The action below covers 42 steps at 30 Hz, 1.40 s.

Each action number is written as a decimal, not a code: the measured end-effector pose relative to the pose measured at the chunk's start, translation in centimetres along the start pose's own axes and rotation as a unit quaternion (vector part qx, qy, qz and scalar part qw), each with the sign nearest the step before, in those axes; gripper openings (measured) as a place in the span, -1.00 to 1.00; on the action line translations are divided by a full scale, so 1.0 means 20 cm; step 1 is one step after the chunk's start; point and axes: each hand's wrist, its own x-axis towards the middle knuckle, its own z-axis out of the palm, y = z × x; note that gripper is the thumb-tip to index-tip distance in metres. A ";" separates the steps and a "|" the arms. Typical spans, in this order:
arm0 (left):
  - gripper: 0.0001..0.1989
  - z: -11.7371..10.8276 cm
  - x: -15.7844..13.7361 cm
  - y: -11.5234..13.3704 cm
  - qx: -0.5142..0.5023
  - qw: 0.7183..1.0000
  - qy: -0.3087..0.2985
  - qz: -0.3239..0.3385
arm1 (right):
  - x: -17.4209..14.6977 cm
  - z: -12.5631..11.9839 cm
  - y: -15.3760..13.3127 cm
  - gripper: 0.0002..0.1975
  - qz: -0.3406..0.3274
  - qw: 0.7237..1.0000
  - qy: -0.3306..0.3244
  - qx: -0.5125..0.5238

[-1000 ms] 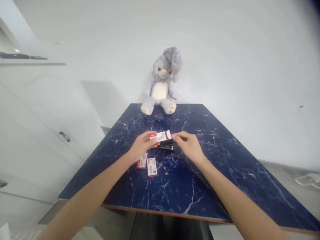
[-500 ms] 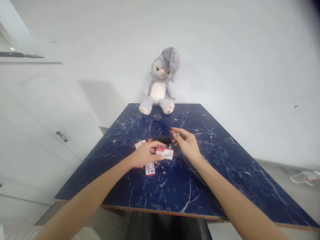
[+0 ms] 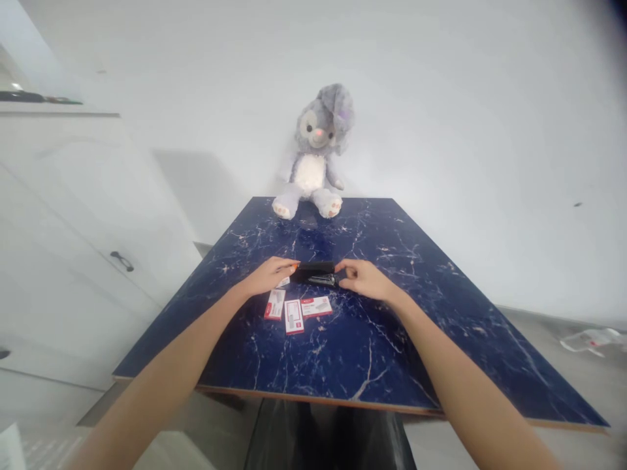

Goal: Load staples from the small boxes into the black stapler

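Note:
An opened black stapler (image 3: 316,268) lies crosswise on the blue table, its metal staple channel showing along the near side. My left hand (image 3: 269,274) is closed on the stapler's left end, by a small orange part. At the other end, the thumb and index finger of my right hand (image 3: 363,278) grip the stapler; whether anything small is also in those fingers cannot be made out. Just nearer to me lie small red-and-white boxes: a tilted box (image 3: 275,304), an upright box (image 3: 294,316) and a sideways box (image 3: 317,306). Another box (image 3: 283,282) is partly hidden by my left hand.
A grey plush rabbit (image 3: 313,156) sits at the far edge of the blue marbled table (image 3: 392,365), against the white wall. To the left stands a white cabinet (image 3: 73,248) with dark handles. A clear plastic bag (image 3: 592,341) lies on the floor at the right.
My left hand has put down the box it held and moved left onto the stapler's end. My right hand, which held a small silvery piece, has come down to the stapler's right end.

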 end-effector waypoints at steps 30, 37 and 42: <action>-0.72 0.02 -0.04 0.05 0.084 0.996 0.020 -0.035 | 0.03 0.11 0.01 -0.71 -0.017 0.997 0.037 -0.066; -0.71 0.01 -0.03 0.05 0.136 0.990 0.004 -0.021 | 0.03 0.09 0.04 -0.68 -0.036 0.997 0.020 -0.060; -0.71 0.01 -0.02 0.06 0.199 0.980 0.001 -0.001 | 0.03 0.07 0.05 -0.72 -0.047 0.996 0.013 -0.072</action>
